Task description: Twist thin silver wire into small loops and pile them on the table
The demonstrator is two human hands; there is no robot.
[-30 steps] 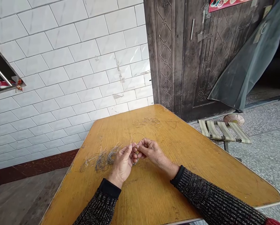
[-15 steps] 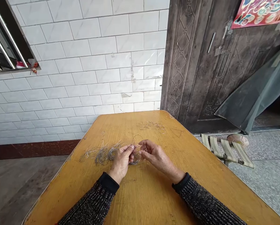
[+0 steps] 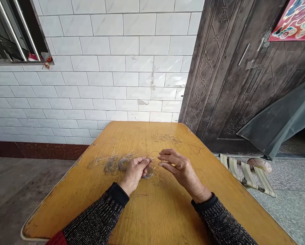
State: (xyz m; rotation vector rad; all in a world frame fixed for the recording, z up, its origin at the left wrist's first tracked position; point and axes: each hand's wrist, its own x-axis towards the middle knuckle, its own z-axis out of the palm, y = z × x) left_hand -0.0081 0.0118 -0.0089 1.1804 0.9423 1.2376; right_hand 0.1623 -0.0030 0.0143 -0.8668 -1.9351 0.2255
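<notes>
My left hand (image 3: 137, 170) is closed, thumb and index finger pinching a thin wire (image 3: 154, 153). The wire bows up and over toward my right hand (image 3: 176, 166). My right hand is raised just to the right, its fingers apart and slightly curved, close to the wire's loop; whether a fingertip touches the wire is too fine to tell. Under and beside my left hand lie coiled bundles of grey wire (image 3: 112, 164), one partly hidden behind its fingers (image 3: 149, 174). Farther back on the table rest several loose, thin wire loops (image 3: 165, 137).
The yellow wooden table (image 3: 152, 211) reaches to a white tiled wall (image 3: 111, 78). A single bent wire (image 3: 195, 148) lies near its right edge. Beyond that edge stand a striped strap stool (image 3: 246, 172) and a dark carved door (image 3: 223, 95) with a grey curtain (image 3: 282, 119).
My right hand has moved a little right, away from my left, and its fingers have spread. My left hand keeps its pinch. The camera view has shifted and tilted slightly.
</notes>
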